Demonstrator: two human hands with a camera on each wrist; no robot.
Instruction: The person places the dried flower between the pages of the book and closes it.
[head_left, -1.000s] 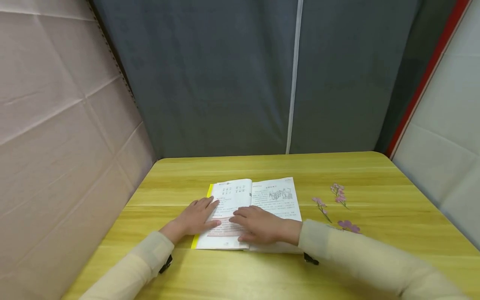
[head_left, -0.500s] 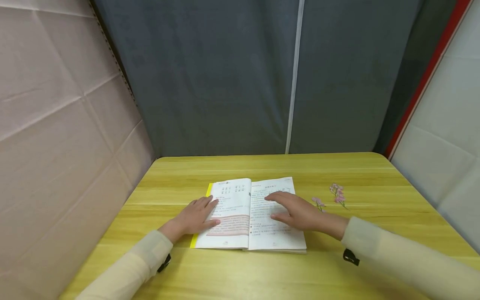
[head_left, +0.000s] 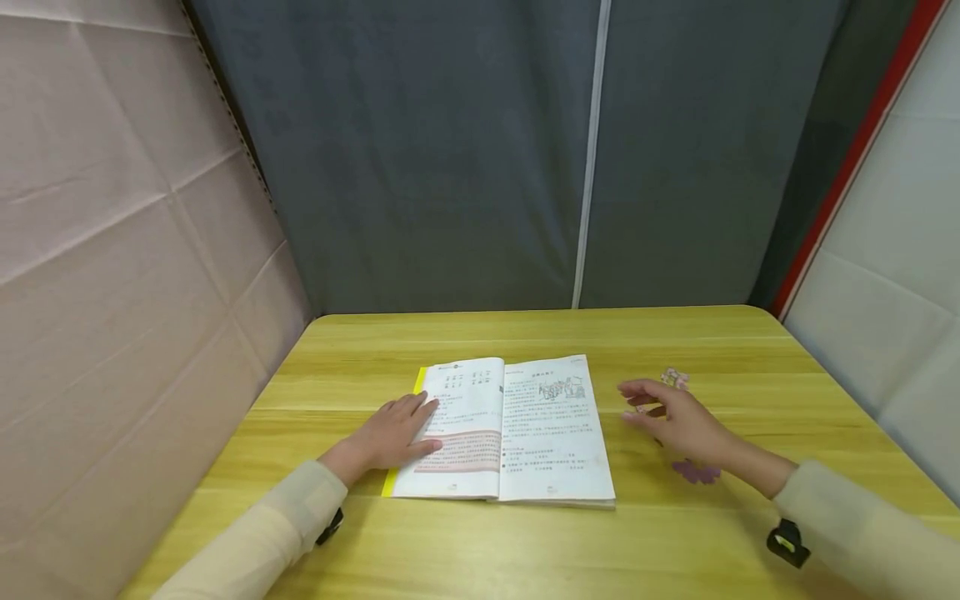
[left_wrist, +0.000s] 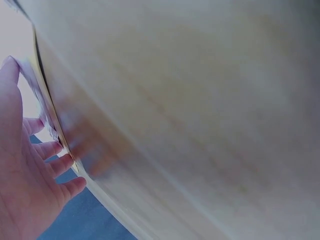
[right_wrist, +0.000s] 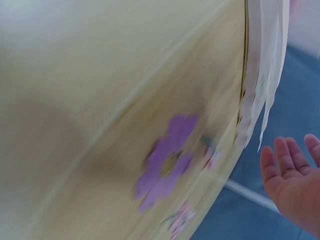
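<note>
An open book with printed pages and a yellow cover edge lies on the table. My left hand rests on its left page, fingers spread; the left wrist view shows those fingertips along the book's edge. To the right of the book, my right hand hovers with loosely bent fingers and nothing visible between them. Under and around it are flat flowers: a purple flower, a pink sprig behind the hand, and another pink sprig mostly hidden by the fingers in the head view.
The wood-grain table carries the book and flowers. A dark grey curtain hangs behind its far edge. Pale cloth walls stand at both sides, with a red strip at the right.
My right hand has moved right, from the middle of the book across the right page to the flowers, leaving that page uncovered. My left hand has stayed in place.
</note>
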